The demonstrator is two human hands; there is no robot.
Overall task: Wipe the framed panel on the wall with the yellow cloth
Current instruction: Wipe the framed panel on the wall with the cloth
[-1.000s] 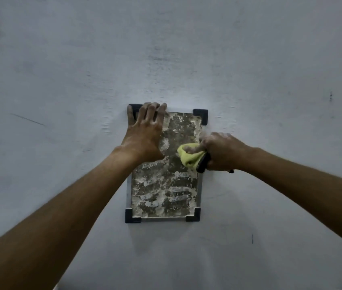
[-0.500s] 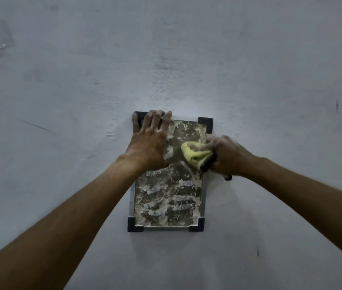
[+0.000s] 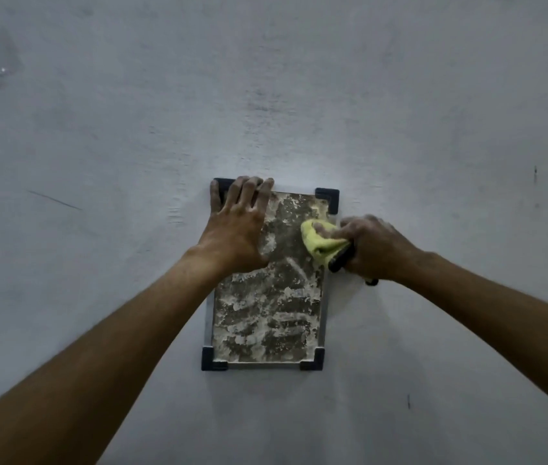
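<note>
A small upright framed panel (image 3: pixel 267 317) hangs on the wall, with a thin metal frame, black corner pieces and a dark surface smeared with white residue. My left hand (image 3: pixel 235 226) lies flat on its upper left part, fingers over the top left corner. My right hand (image 3: pixel 371 248) grips the bunched yellow cloth (image 3: pixel 319 245) together with a black object, and presses the cloth on the panel's upper right edge.
The pale grey wall (image 3: pixel 433 129) fills the view, with faint scuffs, a thin scratch (image 3: pixel 54 200) at the left and small dark marks at the right.
My right hand with the cloth has moved up and to the right along the panel. The left hand has stayed on the top left corner. The view has shifted slightly.
</note>
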